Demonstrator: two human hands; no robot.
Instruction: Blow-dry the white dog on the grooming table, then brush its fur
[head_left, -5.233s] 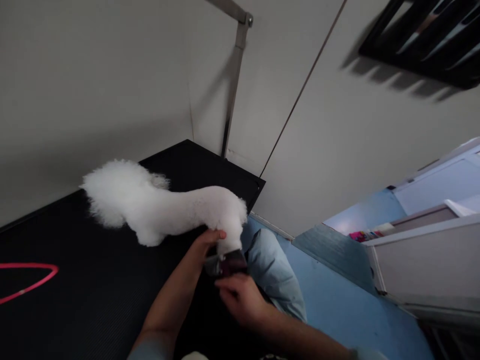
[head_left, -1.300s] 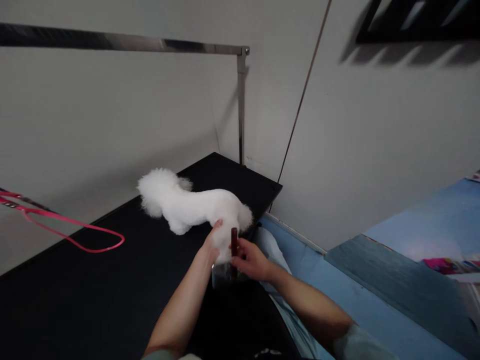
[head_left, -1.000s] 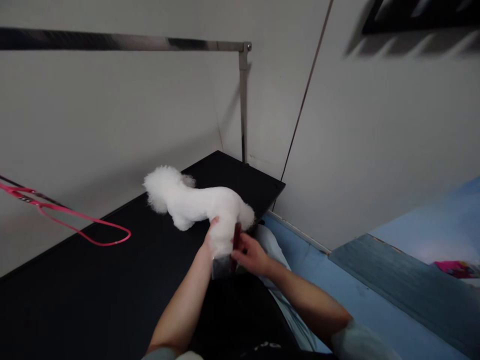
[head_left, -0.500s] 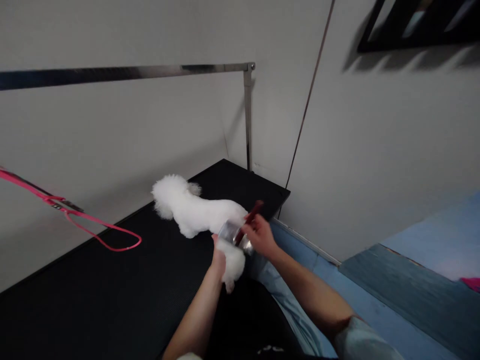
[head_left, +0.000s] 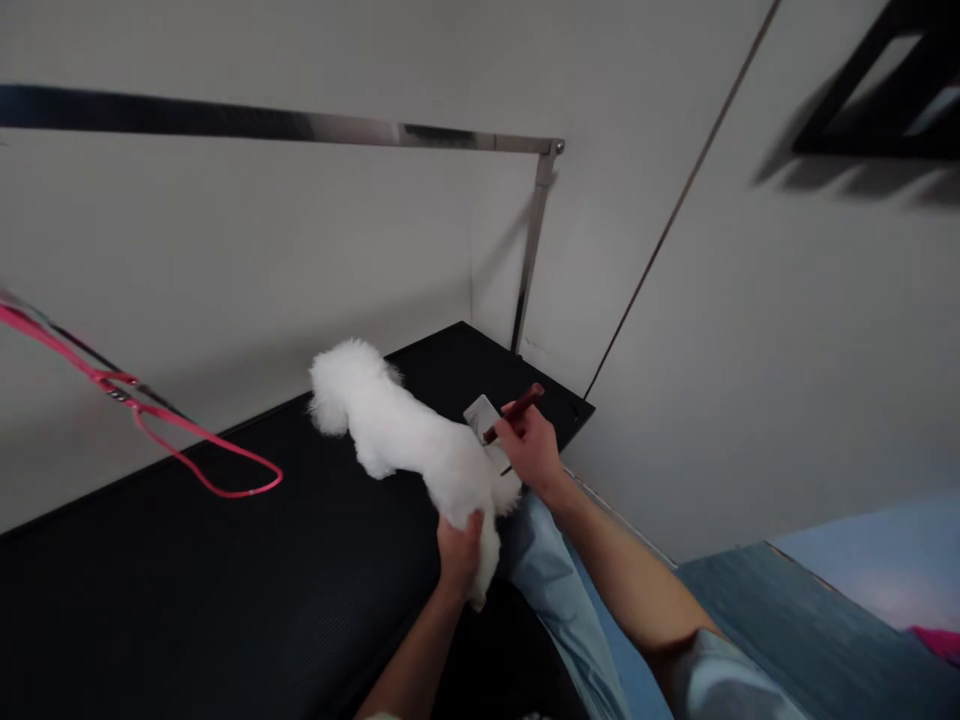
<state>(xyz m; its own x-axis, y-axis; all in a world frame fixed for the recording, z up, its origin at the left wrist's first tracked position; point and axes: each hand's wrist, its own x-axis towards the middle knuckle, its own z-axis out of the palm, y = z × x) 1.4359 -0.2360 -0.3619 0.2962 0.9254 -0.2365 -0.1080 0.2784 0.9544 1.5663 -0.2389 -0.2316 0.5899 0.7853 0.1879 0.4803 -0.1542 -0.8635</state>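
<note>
A white fluffy dog (head_left: 397, 425) stands on the black table (head_left: 225, 590), its head toward the far left and its rear close to me. My left hand (head_left: 459, 552) is wrapped round the upper part of the dog's hind leg, with the thumb showing on the near side. The lower leg hangs down past my fingers. In my right hand (head_left: 534, 452) is a slicker brush (head_left: 521, 405), gripped by its dark red handle. Its pale flat head lies beside the dog's rump; whether the pins touch the coat I cannot tell.
Over the table runs a metal grooming bar (head_left: 352, 128) on an upright post (head_left: 531, 255) at the far corner. A pink loop leash (head_left: 202, 450) hangs at the left. Pale walls stand behind, with a dark rack (head_left: 885, 100) at upper right.
My right hand has lifted the brush off the hind leg and moved it to beside the rump. The left hand has shifted to higher up the leg. The view has tilted.
</note>
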